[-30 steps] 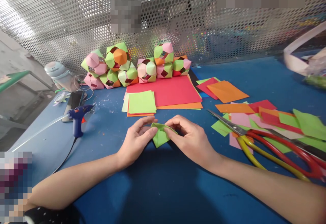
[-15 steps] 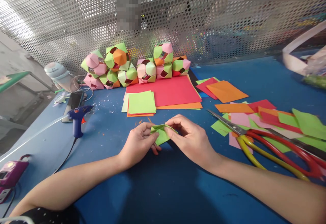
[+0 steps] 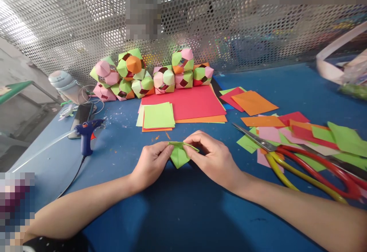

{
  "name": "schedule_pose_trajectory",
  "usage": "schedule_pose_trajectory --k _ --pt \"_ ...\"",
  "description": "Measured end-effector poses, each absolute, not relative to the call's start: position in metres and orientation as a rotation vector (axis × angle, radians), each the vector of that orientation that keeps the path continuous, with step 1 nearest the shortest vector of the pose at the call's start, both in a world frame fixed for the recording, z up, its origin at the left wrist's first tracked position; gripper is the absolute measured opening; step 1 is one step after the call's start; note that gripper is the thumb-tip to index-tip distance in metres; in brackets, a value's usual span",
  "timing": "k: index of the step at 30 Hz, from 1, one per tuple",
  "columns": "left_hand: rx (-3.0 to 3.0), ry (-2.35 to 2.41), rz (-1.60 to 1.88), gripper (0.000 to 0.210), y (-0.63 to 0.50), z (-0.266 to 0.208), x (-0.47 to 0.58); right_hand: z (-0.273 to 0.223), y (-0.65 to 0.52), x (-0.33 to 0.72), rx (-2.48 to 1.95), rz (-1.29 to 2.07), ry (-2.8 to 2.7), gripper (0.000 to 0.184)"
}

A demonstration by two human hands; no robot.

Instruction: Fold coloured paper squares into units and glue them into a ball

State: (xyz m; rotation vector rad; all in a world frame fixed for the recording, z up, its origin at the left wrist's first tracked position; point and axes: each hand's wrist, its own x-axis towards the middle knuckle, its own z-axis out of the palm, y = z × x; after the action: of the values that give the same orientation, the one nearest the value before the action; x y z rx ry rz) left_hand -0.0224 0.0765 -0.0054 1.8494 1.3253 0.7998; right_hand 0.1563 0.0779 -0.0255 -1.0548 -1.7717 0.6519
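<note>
A small folded piece of green paper (image 3: pixel 179 157) is held between both hands just above the blue table (image 3: pixel 183 213). My left hand (image 3: pixel 152 164) pinches its left edge between thumb and fingers. On the other side, my right hand (image 3: pixel 213 156) grips the right edge, thumb in front and fingers curled behind. The paper's creased face is toward me, with a point hanging downward. Beyond the hands lies a stack of square paper sheets (image 3: pixel 158 116), green on top, resting on larger red sheets (image 3: pixel 197 103).
Large scissors (image 3: pixel 269 147) with red and yellow handles lie at right over paper scraps (image 3: pixel 323 133). Orange squares (image 3: pixel 254 103) sit behind them. A blue glue gun (image 3: pixel 86 139) and a phone (image 3: pixel 80 120) are at left. Folded paper balls (image 3: pixel 163 80) line the metal mesh.
My left fingers have closed up at the paper's left edge. The folded paper has turned, so its front face spreads wider and its point hangs lower.
</note>
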Motion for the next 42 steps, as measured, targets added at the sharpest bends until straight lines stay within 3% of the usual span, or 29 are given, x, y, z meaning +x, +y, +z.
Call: schedule_pose_trajectory --k 15,22,26,30,36,42 --pt "1.855 1.296 0.866 0.014 0.0764 -0.0076 -0.0188 -0.0261 0.0782 0.1541 -0.88 0.682 -1.827 0.013" --pt "1.785 1.392 0.979 0.014 0.075 -0.0086 -0.0188 -0.0242 0.0774 0.1559 -1.07 0.71 -1.768 0.009" --pt "1.74 1.365 0.938 0.014 0.0746 -0.0069 -0.0172 -0.0234 0.0776 0.1572 -1.003 0.713 -1.804 0.016" --pt "1.681 1.285 0.901 0.015 0.0758 -0.0059 -0.0166 -0.0241 0.0775 0.1572 -0.95 0.765 -1.79 0.01" --pt "1.298 1.314 1.001 0.022 0.0787 -0.01 -0.0159 -0.0198 0.0776 0.1573 -1.136 0.869 -1.739 0.018" --pt "1.318 1.26 0.945 0.022 0.0797 -0.0098 -0.0159 -0.0229 0.0781 0.1556 -1.117 0.773 -1.827 0.021"
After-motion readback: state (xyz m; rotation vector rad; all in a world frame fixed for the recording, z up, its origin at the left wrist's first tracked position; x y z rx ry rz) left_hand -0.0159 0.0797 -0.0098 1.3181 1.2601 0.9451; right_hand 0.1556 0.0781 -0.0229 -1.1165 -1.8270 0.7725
